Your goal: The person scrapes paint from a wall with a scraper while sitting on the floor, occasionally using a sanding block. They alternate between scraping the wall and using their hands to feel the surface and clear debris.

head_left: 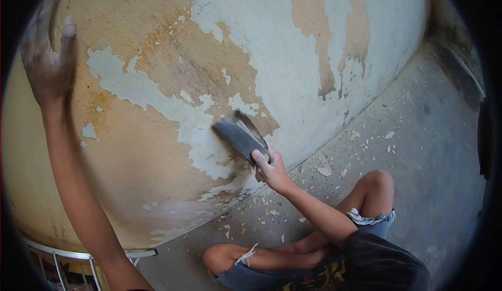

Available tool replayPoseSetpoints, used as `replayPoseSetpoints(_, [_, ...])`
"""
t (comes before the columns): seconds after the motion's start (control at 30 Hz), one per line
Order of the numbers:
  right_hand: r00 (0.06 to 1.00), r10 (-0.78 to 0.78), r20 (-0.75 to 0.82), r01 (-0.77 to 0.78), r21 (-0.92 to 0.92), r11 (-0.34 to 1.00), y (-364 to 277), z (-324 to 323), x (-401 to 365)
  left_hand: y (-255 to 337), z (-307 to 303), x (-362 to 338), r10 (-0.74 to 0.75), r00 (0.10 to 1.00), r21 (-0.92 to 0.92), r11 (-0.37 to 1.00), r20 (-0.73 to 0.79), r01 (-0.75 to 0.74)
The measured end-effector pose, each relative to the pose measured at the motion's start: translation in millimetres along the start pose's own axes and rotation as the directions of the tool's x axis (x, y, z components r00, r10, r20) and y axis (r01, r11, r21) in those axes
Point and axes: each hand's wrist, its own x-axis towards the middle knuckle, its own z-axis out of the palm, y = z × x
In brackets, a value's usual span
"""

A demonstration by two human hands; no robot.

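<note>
Head view: the right hand (271, 172), at the centre of the frame, has its thumb and fingers closed round a dark flat tool (238, 137), whose blurred far end lies over the peeling wall (141, 158); the left hand (49, 69), at the upper left, lies against the wall with fingers spread, gripping nothing visible; pale flakes (325, 167) dot the grey floor (429, 160) from lower centre to right

Pale flakes (324, 170) lie scattered over the grey floor (434, 155), many near the wall (295, 126).
</note>
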Motion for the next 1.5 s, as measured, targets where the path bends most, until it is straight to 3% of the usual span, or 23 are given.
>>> replayPoseSetpoints(0.07, [0.993, 0.103, -0.055, -0.104, -0.017, 0.994, 47, -27, -25, 2, -2, 0, 0.015, 1.0, 0.1, 0.995, 0.01, -0.016])
replayPoseSetpoints(0.17, [0.981, 0.128, -0.148, -0.138, -0.061, 0.988, 81, -49, -49, 5, 0, 3, 0.016, 0.999, 0.087, 0.996, -0.03, -0.013])
replayPoseSetpoints(0.23, [0.982, 0.159, -0.105, -0.153, 0.066, 0.986, 67, -35, -48, -4, 0, 1, -0.02, 0.999, -0.01, 1.0, 0.026, 0.02])
replayPoseSetpoints(0.3, [0.996, 0.053, -0.069, -0.05, 0.042, 0.998, 17, -13, -16, -6, 2, 1, -0.048, 0.997, -0.094, 0.994, 0.066, 0.055])
replayPoseSetpoints(0.4, [0.999, -0.023, -0.022, 0.024, 0.053, 0.998, -11, -5, 2, -4, 1, 2, -0.016, 0.999, -0.006, 1.0, 0.04, 0.017])
replayPoseSetpoints(0.43, [0.999, -0.043, -0.017, 0.044, 0.054, 0.998, -13, -4, 4, -4, 1, 3, -0.009, 0.999, -0.001, 1.0, 0.036, 0.009])
replayPoseSetpoints(0.53, [0.993, 0.088, -0.077, -0.087, 0.008, 0.996, 46, -41, -29, 0, 0, 3, 0.034, 0.999, 0.067, 0.997, 0.005, -0.034])
replayPoseSetpoints(0.67, [0.983, 0.085, -0.166, -0.081, 0.031, 0.996, 54, -46, -39, 0, 2, 5, 0.05, 0.999, 0.065, 0.997, -0.003, -0.05])
replayPoseSetpoints(0.83, [0.997, -0.061, -0.037, 0.063, 0.036, 0.997, -26, -13, 13, 3, -1, 6, 0.018, 0.999, 0.047, 0.999, 0.027, -0.02])
replayPoseSetpoints(0.93, [0.998, 0.009, -0.065, -0.005, 0.069, 0.998, 16, -30, -5, 9, -1, 5, -0.015, 1.0, 0.051, 0.999, 0.0, 0.015])
replayPoseSetpoints(1.0, [0.983, 0.079, -0.165, -0.077, 0.017, 0.997, 65, -53, -32, 10, 0, 5, -0.014, 1.0, 0.078, 0.997, -0.021, 0.016])
replayPoseSetpoints(1.03, [0.988, 0.085, -0.133, -0.083, 0.021, 0.996, 65, -48, -31, 7, 1, 5, -0.005, 0.999, 0.073, 0.997, -0.048, 0.009])
replayPoseSetpoints(1.1, [0.97, 0.033, -0.239, -0.013, 0.087, 0.996, 64, -43, -38, 5, 0, 4, 0.018, 0.999, 0.078, 0.997, -0.042, -0.015])
replayPoseSetpoints(1.27, [0.984, -0.135, -0.115, 0.135, -0.007, 0.991, -7, -15, 13, 5, 2, 3, 0.021, 1.0, 0.018, 1.0, 0.002, -0.021])
replayPoseSetpoints(1.33, [0.996, -0.05, -0.076, 0.058, 0.107, 0.993, -7, -14, 9, 6, 2, 5, 0.032, 0.999, 0.018, 0.999, -0.009, -0.032])
replayPoseSetpoints(1.37, [0.996, -0.056, -0.071, 0.063, 0.103, 0.993, 12, -24, 0, 6, 2, 4, 0.04, 0.999, 0.021, 0.999, -0.011, -0.039])
replayPoseSetpoints(1.43, [0.99, 0.104, -0.095, -0.099, 0.064, 0.993, 65, -57, -24, 6, 2, 5, 0.037, 0.999, 0.025, 0.999, -0.025, -0.036])
replayPoseSetpoints(1.5, [0.988, 0.115, -0.105, -0.107, 0.08, 0.991, 70, -62, -33, 7, 1, 5, 0.04, 0.999, 0.009, 0.999, -0.032, -0.04])
